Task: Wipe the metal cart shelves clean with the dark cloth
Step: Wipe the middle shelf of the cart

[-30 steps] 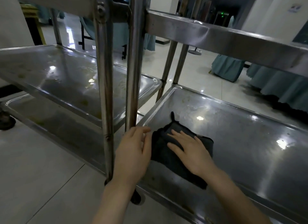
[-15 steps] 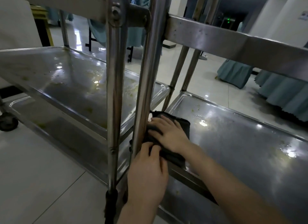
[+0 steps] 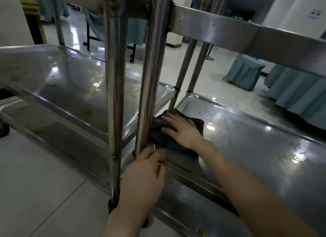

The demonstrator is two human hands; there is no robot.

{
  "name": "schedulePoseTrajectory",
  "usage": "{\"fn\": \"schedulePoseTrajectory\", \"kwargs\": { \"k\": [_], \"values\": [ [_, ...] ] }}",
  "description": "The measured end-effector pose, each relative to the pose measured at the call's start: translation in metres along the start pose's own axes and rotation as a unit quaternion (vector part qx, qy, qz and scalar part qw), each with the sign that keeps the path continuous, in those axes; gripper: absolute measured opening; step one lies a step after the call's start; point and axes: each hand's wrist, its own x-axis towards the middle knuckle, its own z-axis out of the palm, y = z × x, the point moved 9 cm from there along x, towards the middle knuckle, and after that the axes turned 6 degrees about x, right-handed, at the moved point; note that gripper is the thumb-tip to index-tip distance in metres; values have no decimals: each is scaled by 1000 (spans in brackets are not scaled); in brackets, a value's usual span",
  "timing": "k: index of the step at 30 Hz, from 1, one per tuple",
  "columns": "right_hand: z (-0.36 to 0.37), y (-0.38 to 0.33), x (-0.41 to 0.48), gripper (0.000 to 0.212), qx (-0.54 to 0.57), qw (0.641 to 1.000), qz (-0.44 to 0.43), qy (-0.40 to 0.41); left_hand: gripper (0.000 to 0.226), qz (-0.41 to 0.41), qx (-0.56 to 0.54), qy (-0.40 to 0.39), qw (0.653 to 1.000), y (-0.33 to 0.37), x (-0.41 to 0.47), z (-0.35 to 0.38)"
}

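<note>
The dark cloth [image 3: 163, 139] lies spread in the near left corner of the right cart's middle shelf [image 3: 255, 148], against the upright post [image 3: 150, 78]. My right hand [image 3: 181, 129] presses flat on the cloth, fingers apart and pointing left toward the post. My left hand [image 3: 142, 178] grips the shelf's front rim at the base of that post, fingers curled over the edge. The shelf shines wet and carries yellowish crumbs toward its far left corner and right side.
A second metal cart [image 3: 61, 81] stands to the left, its shelf stained with yellowish residue. A top rail [image 3: 247, 35] runs overhead on the right. Teal-skirted tables [image 3: 299, 95] stand behind on the tiled floor [image 3: 35, 184].
My right hand has slid the cloth from the shelf's front middle into the left corner by the post. My left hand dropped from the post onto the shelf rim. The camera moved closer.
</note>
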Motion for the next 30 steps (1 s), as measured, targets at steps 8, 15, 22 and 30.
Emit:
{"fn": "schedulePoseTrajectory", "kwargs": {
  "k": [8, 15, 22, 30],
  "values": [
    [2, 16, -35, 59, -27, 998, 47, 20, 21, -55, 6, 58, 997, 16, -5, 3],
    [-74, 218, -250, 61, -43, 919, 380, 100, 19, 32, -1, 22, 999, 51, -24, 24],
    [-65, 181, -232, 63, -20, 898, 425, 109, 34, 84, -48, -55, 994, 51, -38, 26],
    [-9, 42, -118, 64, -11, 983, 180, 16, 29, 20, -87, 12, 996, 62, -34, 27]
  ]
}}
